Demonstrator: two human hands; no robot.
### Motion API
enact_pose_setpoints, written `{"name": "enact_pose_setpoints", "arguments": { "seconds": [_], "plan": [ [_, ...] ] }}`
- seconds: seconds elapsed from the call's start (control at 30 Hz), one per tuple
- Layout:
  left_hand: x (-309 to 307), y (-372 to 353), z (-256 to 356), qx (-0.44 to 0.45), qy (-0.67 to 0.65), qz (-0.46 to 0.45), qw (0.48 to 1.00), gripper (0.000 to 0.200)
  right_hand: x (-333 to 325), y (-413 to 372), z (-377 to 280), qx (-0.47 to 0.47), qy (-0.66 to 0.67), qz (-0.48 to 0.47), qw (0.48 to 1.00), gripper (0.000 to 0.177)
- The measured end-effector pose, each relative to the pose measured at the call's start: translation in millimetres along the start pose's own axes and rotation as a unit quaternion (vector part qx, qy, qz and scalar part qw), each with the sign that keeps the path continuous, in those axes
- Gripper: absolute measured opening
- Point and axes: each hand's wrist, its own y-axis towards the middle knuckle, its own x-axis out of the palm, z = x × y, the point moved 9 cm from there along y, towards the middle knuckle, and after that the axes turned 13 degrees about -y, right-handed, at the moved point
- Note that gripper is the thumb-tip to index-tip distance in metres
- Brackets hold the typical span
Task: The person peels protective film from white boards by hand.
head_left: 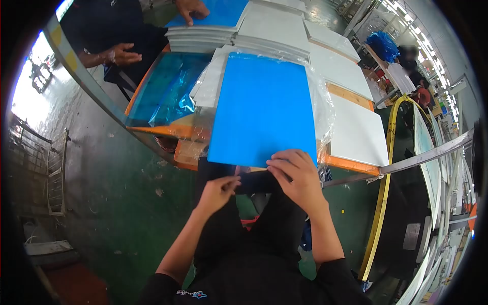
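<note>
A flat blue sheet (264, 107) lies in front of me on clear plastic film (324, 109), its near edge at the table's front. My right hand (297, 178) is closed at that near edge, fingertips on the blue surface and thumb just below it. Left of it, my left hand (218, 194) is held just below the sheet's near left corner, with its fingers pinched together. Whatever the left fingers hold, if anything, is too small to make out.
White panels (356, 132) lie in stacks on the orange-edged table (351, 165). At left is blue film (170, 86). A co-worker's hand (192, 9) rests on another blue-topped stack; the other hand (123, 54) hangs nearby. A metal rail (432, 150) and a yellow-edged frame (378, 229) stand right.
</note>
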Motion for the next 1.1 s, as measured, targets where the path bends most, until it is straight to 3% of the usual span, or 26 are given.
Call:
{"name": "enact_pose_setpoints", "arguments": {
  "seconds": [0.2, 0.5, 0.6, 0.7, 0.77, 0.83, 0.93, 1.03, 1.1],
  "plan": [
    [-28.6, -10.3, -10.7, -0.011, -0.111, 0.052, 0.992, 0.023, 4.0, 5.0, 5.5, 0.081, 0.056, -0.013, 0.995, 0.009],
    [-22.5, -12.2, -15.8, -0.006, -0.183, 0.053, 0.982, 0.024, 15.6, 13.7, -10.0, 0.015, -0.034, -0.061, 0.997, 0.007],
    [-8.9, -15.8, -13.7, -0.012, -0.174, 0.043, 0.984, 0.023, 19.8, 11.4, -1.1, 0.034, -0.032, -0.076, 0.996, 0.003],
    [18.3, -23.5, 20.3, -0.028, -0.145, 0.032, 0.989, 0.024, 20.5, 13.1, 10.0, 0.088, 0.052, -0.066, 0.993, 0.003],
    [46.9, -34.2, 59.3, -0.007, -0.179, -0.034, 0.983, 0.026, 18.1, 12.5, 9.1, 0.054, 0.064, -0.034, 0.996, 0.005],
    [60.2, -38.2, 102.4, 0.064, -0.164, -0.027, 0.984, 0.026, 10.0, 15.0, 5.2, 0.033, 0.071, -0.012, 0.997, 0.008],
    [65.4, -25.2, 136.0, 0.046, -0.18, -0.035, 0.982, 0.034, -1.5, 16.0, 3.9, 0.019, 0.06, -0.005, 0.998, 0.008],
    [82.4, -10.2, 144.3, -0.047, -0.286, -0.078, 0.954, 0.044, -16.9, 20.2, 1.1, 0.021, 0.038, 0.021, 0.999, 0.007],
    [87.6, -1.1, 156.0, -0.015, -0.316, -0.078, 0.945, 0.047, -20.9, 23.4, 0.2, 0.008, 0.031, 0.028, 0.999, 0.006]
  ]
}}
